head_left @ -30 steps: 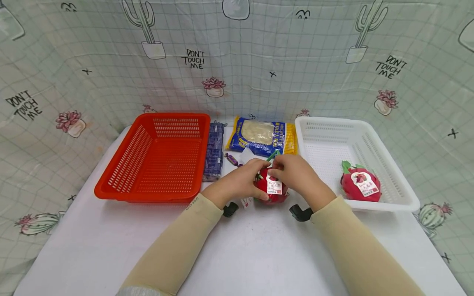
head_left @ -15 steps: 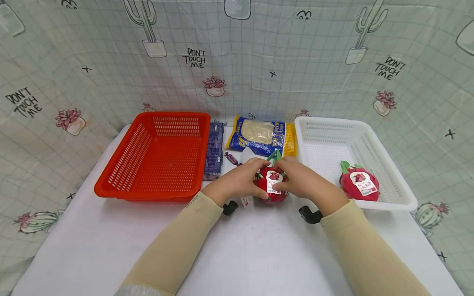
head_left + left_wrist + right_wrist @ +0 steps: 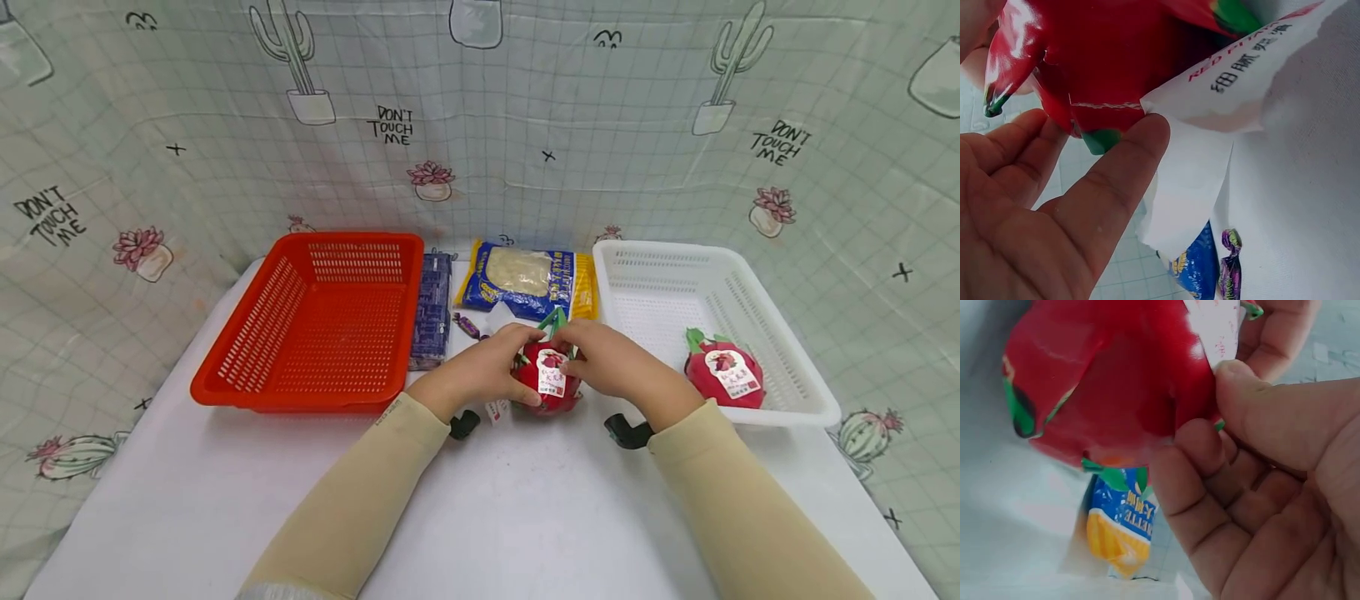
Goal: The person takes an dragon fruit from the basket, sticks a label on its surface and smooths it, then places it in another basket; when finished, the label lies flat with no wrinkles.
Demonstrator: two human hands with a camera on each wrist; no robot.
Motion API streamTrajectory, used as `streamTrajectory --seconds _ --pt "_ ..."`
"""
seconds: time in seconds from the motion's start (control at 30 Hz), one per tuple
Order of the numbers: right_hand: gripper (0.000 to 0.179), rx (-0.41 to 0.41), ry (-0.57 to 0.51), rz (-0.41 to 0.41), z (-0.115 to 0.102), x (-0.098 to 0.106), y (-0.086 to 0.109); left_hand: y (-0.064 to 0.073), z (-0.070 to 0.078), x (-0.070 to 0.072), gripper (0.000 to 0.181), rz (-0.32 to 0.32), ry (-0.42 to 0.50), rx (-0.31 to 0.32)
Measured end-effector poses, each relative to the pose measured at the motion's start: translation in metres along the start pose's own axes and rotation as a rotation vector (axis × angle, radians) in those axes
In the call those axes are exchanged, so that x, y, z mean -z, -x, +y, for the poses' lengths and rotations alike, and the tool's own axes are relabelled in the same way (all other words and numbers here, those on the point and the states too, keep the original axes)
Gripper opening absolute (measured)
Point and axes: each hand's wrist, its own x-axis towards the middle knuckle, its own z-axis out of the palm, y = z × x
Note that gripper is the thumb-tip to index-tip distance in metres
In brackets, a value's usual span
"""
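Observation:
My left hand (image 3: 483, 367) holds a red dragon fruit (image 3: 553, 407) from its left side, thumb at the front and fingers behind. A white printed label (image 3: 551, 377) is on the front of the fruit. My right hand (image 3: 618, 360) grips the fruit's right side. In the right wrist view its thumb (image 3: 1254, 403) presses at the label's edge, with curled fingers against the red skin. A loose white paper tag (image 3: 1235, 81) with printed lettering hangs beside the fruit in the left wrist view. Green leaf tips (image 3: 555, 319) stick up between both hands.
A red basket (image 3: 300, 400) stands to the left. On the right, a white basket (image 3: 802, 412) holds another labelled dragon fruit (image 3: 699, 375). Behind my hands lie a blue-yellow food packet (image 3: 521, 275), a purple-wrapped candy (image 3: 468, 326) and a dark blue patterned pack (image 3: 432, 312).
My right hand has shifted slightly right, and its thumb has moved from the label's upper part toward its right edge. The left hand keeps its hold on the dragon fruit.

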Motion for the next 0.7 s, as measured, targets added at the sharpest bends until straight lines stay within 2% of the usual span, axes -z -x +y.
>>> streamTrajectory --seconds 0.27,0.5,0.7 --pt "0.021 -0.067 -0.062 0.006 -0.003 0.005 -0.004 -0.001 -0.001 -0.002 0.093 0.006 -0.007 0.001" --pt "0.018 -0.159 -0.077 0.058 -0.01 0.001 -0.012 -0.001 0.0 -0.002 0.093 -0.001 0.001 -0.002" --pt "0.017 -0.164 -0.078 0.076 -0.01 -0.001 -0.013 0.0 0.001 -0.002 0.093 0.001 -0.008 -0.003"
